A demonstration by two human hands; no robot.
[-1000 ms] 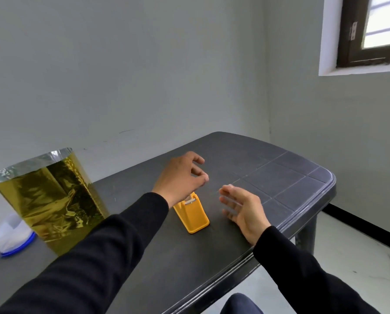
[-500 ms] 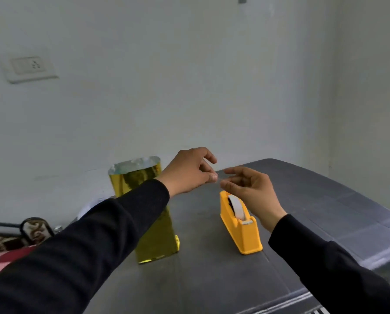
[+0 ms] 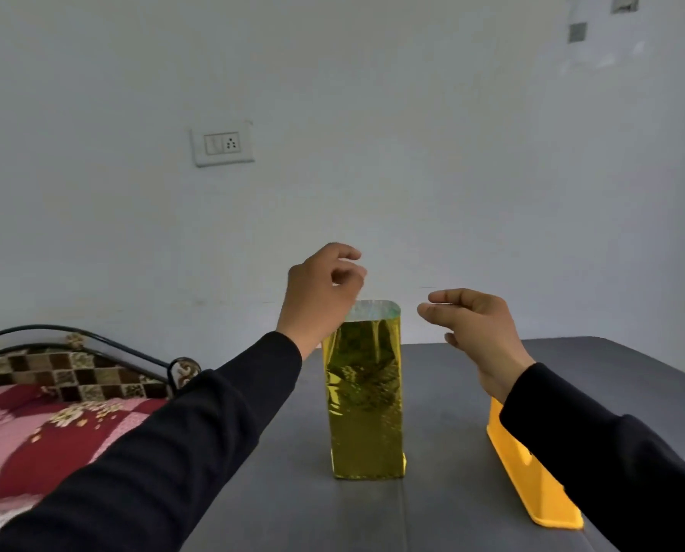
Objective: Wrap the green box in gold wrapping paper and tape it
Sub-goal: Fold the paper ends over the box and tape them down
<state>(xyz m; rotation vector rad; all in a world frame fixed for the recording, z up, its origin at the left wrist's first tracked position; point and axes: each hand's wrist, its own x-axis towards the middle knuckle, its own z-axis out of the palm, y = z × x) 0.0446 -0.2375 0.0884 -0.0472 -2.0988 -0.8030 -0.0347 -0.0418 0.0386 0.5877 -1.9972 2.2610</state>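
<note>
Two hands are raised over the table (image 3: 444,392), both at the top of the box (image 3: 366,396), which stands upright at centre, already clad in gold paper with a silvery open collar at its upper end. A second ago the view was on the dispenser (image 3: 532,476) and the hands worked just above it; the box then stood off at 9 o'clock. Since then the view has swung left, the box now sits dead centre, and the dispenser lies at 4 o'clock from it, partly under the right sleeve.

The left hand (image 3: 319,290) has fingers curled with thumb and forefinger pinched together, at 11 o'clock of the box top. A strip of tape is likely held there, but none can be made out. The right hand (image 3: 478,324) is loosely open, fingers extended toward the left hand, holding nothing visible, at 2 o'clock of the box top.

Assessment: tape has probably been drawn and is being carried to the box. The top end remains unfolded and unsealed; that closure appears to be the step in hand.
</note>
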